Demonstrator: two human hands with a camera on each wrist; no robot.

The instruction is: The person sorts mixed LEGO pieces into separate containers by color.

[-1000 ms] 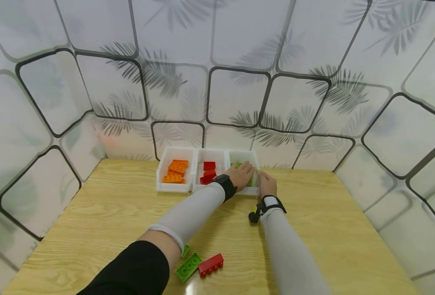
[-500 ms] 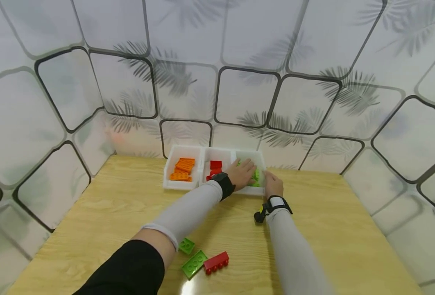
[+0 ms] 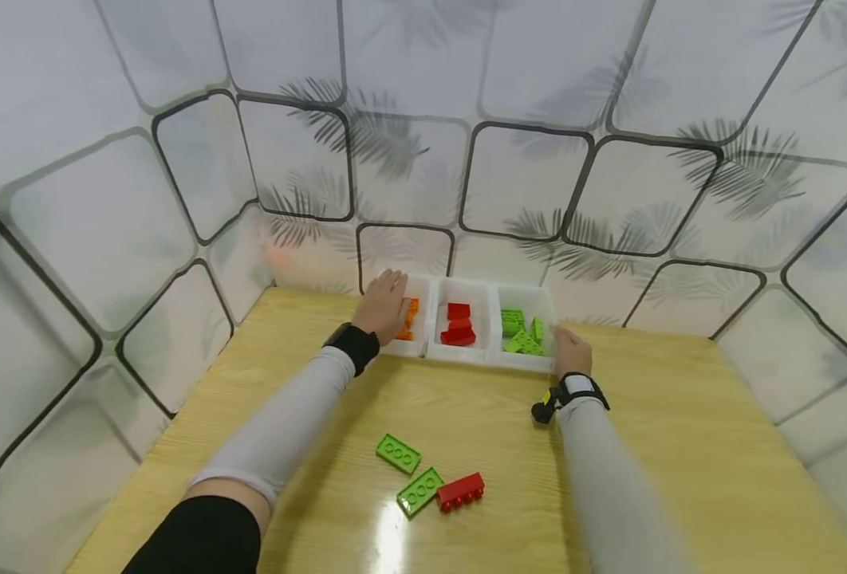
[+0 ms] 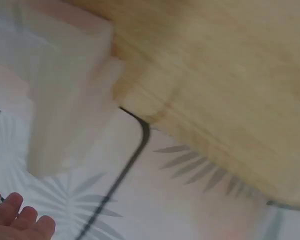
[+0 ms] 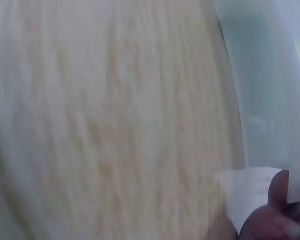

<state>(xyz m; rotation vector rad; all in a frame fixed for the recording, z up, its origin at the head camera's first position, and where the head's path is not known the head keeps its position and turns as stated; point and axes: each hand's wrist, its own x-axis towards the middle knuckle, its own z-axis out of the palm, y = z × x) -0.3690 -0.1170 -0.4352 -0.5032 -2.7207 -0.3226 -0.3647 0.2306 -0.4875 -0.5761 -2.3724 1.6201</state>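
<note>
Three white bins stand side by side by the wall. In the head view my left hand (image 3: 384, 306), fingers straight, lies over the outer side of the left bin (image 3: 418, 347), partly covering its orange bricks (image 3: 411, 317). The left wrist view shows its fingertips (image 4: 26, 216) near the bin's wall (image 4: 75, 105). My right hand (image 3: 573, 352) grips the outer rim of the right bin (image 3: 526, 363), which holds green bricks (image 3: 522, 335). In the right wrist view its thumb (image 5: 265, 224) is at the bin's edge. Red bricks (image 3: 458, 325) lie in the middle bin (image 3: 459, 288).
Nearer on the wooden table (image 3: 337, 494) lie a green brick (image 3: 398, 454), a second green brick (image 3: 419, 493) and a red brick (image 3: 460, 493) on its side. A patterned curtain-like wall (image 3: 409, 183) rises right behind the bins.
My left hand has left the green bricks' bin and moved left to the orange bricks' bin. My right hand stays at the right bin's rim. The head view has swung left.
</note>
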